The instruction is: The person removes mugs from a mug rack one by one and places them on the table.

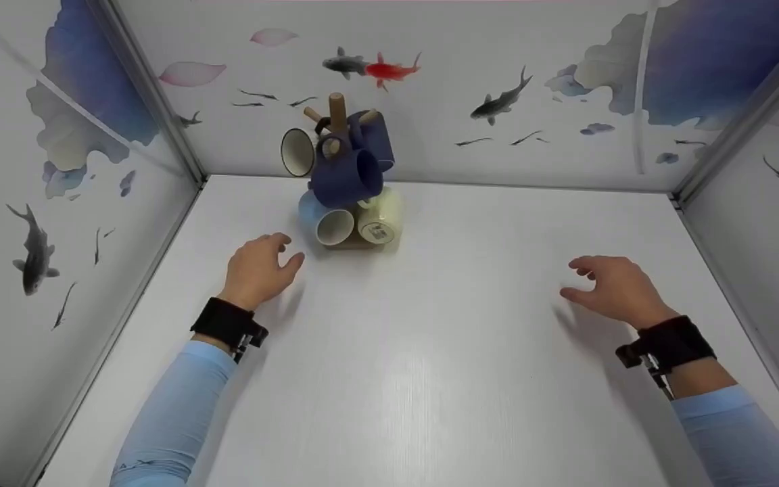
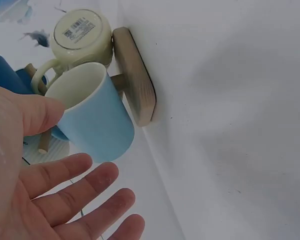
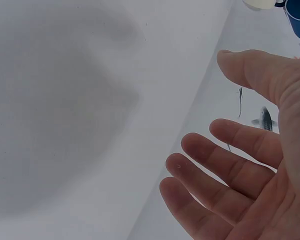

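Note:
A wooden mug tree (image 1: 337, 111) stands at the back of the white table, hung with several mugs. Two dark blue mugs (image 1: 345, 179) hang in the upper part, beside a white mug with a dark rim (image 1: 297, 153). Lower down are a light blue mug (image 2: 97, 117) and a pale yellow mug (image 1: 381, 220), its labelled base facing forward. My left hand (image 1: 257, 270) hovers left of and nearer than the light blue mug, fingers relaxed, holding nothing. My right hand (image 1: 616, 287) is held over the table's right side, fingers loosely bent and spread, holding nothing.
White panels with painted fish stand left, right and behind the table (image 1: 430, 358). Grey metal posts (image 1: 153, 88) mark the back corners. The mug tree's wooden base (image 2: 135, 77) rests close to the back panel.

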`<state>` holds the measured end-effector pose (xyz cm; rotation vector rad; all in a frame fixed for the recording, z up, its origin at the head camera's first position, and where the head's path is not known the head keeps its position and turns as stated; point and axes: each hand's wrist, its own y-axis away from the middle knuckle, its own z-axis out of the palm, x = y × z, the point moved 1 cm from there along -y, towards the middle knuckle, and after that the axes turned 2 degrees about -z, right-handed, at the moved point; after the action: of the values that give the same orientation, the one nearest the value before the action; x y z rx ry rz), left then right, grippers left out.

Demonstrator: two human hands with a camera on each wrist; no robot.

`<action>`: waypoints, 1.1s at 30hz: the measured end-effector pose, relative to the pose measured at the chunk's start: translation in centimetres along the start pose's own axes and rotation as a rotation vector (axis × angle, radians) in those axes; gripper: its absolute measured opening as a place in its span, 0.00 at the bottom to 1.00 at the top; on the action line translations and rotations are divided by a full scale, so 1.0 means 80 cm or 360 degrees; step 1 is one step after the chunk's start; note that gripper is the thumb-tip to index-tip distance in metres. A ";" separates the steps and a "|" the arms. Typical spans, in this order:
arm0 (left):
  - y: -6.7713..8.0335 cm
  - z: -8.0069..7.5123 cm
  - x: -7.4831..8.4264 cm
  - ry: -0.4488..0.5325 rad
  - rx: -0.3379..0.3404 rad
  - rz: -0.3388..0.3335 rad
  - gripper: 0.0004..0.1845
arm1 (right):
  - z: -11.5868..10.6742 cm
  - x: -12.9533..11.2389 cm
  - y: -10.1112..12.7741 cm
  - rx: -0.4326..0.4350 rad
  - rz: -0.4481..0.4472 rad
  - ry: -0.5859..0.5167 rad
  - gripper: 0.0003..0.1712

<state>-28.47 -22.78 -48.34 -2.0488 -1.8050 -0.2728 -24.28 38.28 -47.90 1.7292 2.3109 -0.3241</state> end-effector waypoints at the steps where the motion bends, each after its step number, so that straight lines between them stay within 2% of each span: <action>1: 0.000 -0.002 0.002 0.0011 0.0023 0.0008 0.28 | 0.000 0.000 0.000 0.0000 -0.0004 0.0004 0.34; 14: -0.012 -0.020 0.031 0.0144 0.0424 0.0210 0.19 | -0.005 -0.006 -0.001 0.0023 -0.0019 0.0012 0.32; 18: -0.016 -0.023 0.038 0.0180 0.0516 0.0236 0.19 | -0.004 -0.005 0.000 0.0021 -0.0018 0.0004 0.32; 25: -0.031 -0.040 0.057 0.0269 0.0619 0.0252 0.27 | -0.003 -0.003 0.001 0.0033 -0.0029 -0.0003 0.32; 29: -0.044 -0.053 0.073 0.0385 0.0675 0.0256 0.31 | -0.002 -0.006 -0.001 0.0050 -0.0031 -0.0008 0.33; 33: -0.059 -0.066 0.095 0.0527 0.0667 0.0254 0.36 | 0.001 -0.005 0.002 0.0018 -0.0015 -0.0011 0.38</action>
<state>-31.37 -17.64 -39.79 -1.7218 -1.3578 -0.1589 -24.02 37.95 -47.88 1.7206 2.3176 -0.3451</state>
